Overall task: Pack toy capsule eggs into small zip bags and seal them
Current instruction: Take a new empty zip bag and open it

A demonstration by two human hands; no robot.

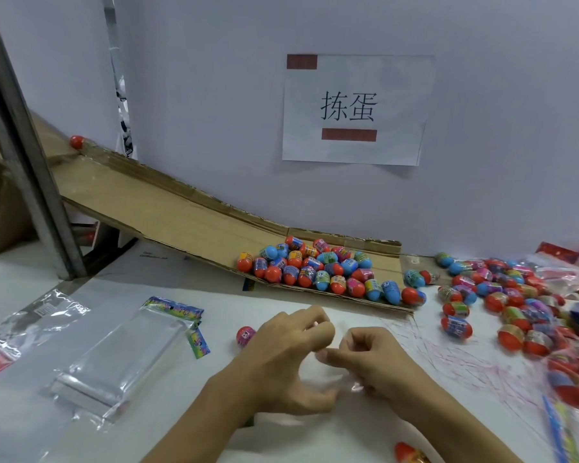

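Note:
My left hand (291, 359) and my right hand (375, 365) meet at the middle of the white table, fingers curled and fingertips pinching together. Between them they pinch a thin clear zip bag (318, 375), which shows only as a faint sheen. A single pink-red capsule egg (244, 334) lies just left of my left hand. Several red and blue eggs (315, 272) are heaped at the foot of a cardboard ramp (168, 208). More loose eggs (502, 302) are spread over the table to the right. A stack of empty clear zip bags (121, 355) lies to the left.
One red egg (76, 142) sits at the top of the ramp. More clear bags (17, 322) lie at the far left, beside a metal post (30, 162). Bags filled with eggs (575, 379) crowd the right edge. Another egg (408, 452) lies at the near edge.

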